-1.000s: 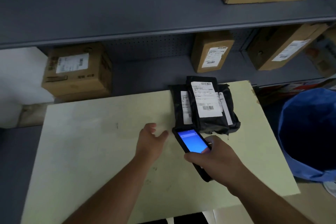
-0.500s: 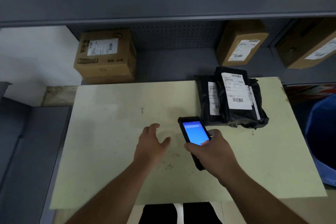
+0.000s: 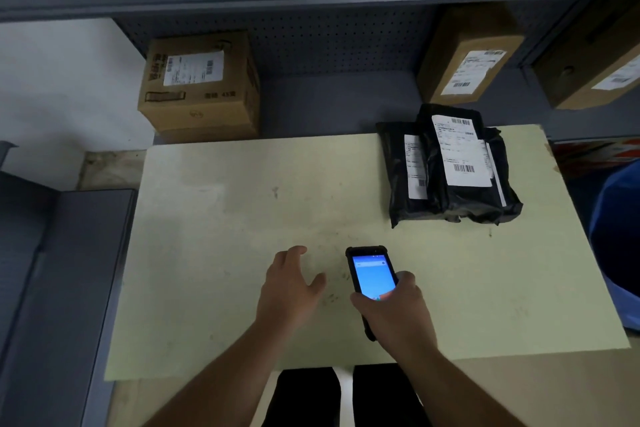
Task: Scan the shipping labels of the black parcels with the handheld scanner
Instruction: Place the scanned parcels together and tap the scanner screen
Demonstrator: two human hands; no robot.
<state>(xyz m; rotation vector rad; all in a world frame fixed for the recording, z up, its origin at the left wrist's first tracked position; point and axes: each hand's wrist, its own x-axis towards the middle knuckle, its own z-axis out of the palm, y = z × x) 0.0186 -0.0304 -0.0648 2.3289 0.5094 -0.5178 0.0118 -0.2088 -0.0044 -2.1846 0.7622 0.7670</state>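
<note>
Head view. Right hand point(image 3: 394, 312) gripping scanner point(image 3: 371, 277), screen lit, near worktop point(image 3: 207, 253) front edge. Left hand point(image 3: 289, 288) spread, empty, beside it. Parcels point(image 3: 450, 166) stacked far right, labels up, well apart from scanner. Judgement: no scan evident; all labels seemingly pending.

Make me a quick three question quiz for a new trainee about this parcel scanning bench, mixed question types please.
1. True or false: the right hand holds the handheld scanner with its screen lit.
2. Multiple choice: the black parcels lie where on the table? A) near left corner B) far right part C) centre front
3. Short answer: what is the left hand holding?

Key: 1 true. 2 B. 3 nothing; it is open over the table, fingers spread.
</note>
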